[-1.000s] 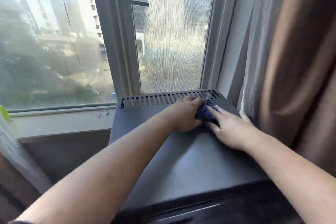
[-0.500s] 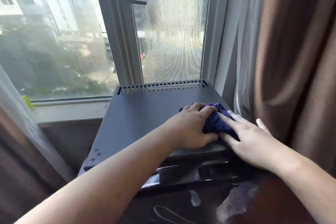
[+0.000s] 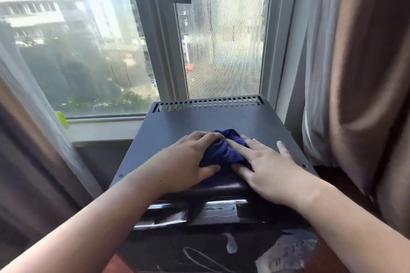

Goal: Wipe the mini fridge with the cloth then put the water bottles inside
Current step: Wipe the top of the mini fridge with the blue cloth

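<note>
The dark grey mini fridge (image 3: 177, 124) stands under the window, its flat top facing me and a row of vent slots along its back edge. A bunched dark blue cloth (image 3: 223, 150) lies on the top near the front edge. My left hand (image 3: 188, 159) curls around the cloth's left side. My right hand (image 3: 266, 168) presses flat on its right side, fingers spread over cloth and fridge top. The glossy black fridge door shows below my hands. No water bottles are in view.
A window (image 3: 88, 51) with a grey frame and a mesh screen (image 3: 221, 40) rises behind the fridge. Brown curtains (image 3: 366, 73) hang close on the right and on the left, with sheer white ones beside them. A small green object (image 3: 61, 118) sits on the sill.
Both hands have dragged the cloth from the vent slots at the back of the fridge top to its front edge. My view has pulled back and tilted, showing the fridge door.
</note>
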`<state>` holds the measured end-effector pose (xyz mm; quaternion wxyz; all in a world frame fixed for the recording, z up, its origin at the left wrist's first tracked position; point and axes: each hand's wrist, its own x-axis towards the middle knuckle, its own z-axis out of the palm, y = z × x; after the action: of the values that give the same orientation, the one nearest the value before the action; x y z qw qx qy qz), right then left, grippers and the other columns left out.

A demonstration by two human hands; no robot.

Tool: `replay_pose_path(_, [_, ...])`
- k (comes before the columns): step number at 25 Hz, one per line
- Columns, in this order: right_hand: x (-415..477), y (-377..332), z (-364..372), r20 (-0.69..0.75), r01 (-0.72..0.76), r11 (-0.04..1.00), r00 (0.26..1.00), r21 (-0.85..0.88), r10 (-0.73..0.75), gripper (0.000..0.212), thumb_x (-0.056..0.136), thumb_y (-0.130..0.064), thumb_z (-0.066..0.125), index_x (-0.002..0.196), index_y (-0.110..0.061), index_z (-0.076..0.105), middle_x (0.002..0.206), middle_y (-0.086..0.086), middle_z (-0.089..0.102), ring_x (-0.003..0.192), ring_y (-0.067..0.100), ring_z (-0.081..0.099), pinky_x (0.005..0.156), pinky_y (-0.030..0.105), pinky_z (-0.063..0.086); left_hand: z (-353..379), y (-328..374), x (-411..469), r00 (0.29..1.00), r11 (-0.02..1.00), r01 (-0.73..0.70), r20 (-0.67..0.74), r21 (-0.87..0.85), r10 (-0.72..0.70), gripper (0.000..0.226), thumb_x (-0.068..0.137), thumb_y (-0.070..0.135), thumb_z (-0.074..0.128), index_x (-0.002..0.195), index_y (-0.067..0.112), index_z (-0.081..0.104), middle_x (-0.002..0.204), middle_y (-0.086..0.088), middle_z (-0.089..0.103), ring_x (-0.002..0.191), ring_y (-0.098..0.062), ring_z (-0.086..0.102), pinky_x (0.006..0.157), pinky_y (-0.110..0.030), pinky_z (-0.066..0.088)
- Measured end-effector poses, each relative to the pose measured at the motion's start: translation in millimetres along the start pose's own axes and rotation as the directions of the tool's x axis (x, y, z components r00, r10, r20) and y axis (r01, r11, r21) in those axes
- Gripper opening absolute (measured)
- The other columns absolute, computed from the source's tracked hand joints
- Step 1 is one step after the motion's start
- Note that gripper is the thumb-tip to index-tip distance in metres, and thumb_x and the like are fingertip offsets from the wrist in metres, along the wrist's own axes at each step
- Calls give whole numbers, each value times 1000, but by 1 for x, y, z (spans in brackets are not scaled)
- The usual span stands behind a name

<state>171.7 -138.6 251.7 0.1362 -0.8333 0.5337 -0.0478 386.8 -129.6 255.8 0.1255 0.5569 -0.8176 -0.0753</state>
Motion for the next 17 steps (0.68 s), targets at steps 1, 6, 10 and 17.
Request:
replay_pose_path(1, [13,-4,0,8,6,1000,1000,-8,-6,62,103,-56,34,157,-53,4,172,-10,4,158,10,4,123,57,-6,-3,-11,7,1000,1000,11,8,-2,-11,72,93,45,68,156,39,33,158,10,43,145,-14,45,121,-28,32])
replay_pose_path(6, [101,-14,-7,70,4,998,998,-55,0,64,103,-55,34,158,-49,2,172,-5,3,158,12,4,121,62,-5,-17,-64,54,996,996,83,35,-15,-82,72,95,34,71,157,30,37,158,0,45,143,-20,47,101,-9,23])
replay_pose_path(10, [171,-17,-8,47,-44,997,998,-60,47,62,104,-52,33,159,-47,3,172,-5,4,158,14,6,121,62,-5,-23,-107,107,994,994,106,31,-34,-105,69,95,29,72,156,25,39,156,-8,48,141,-26,48,103,-17,28])
replay_pose_path(17, [257,-29,-10,-29,-171,982,985,-78,169,57,107,-45,29,159,-45,6,171,-3,14,156,21,18,123,62,2,-26,-173,181,993,993,109,39,-50,-107,64,93,31,70,151,22,44,144,-16,54,132,-35,54,110,-35,41])
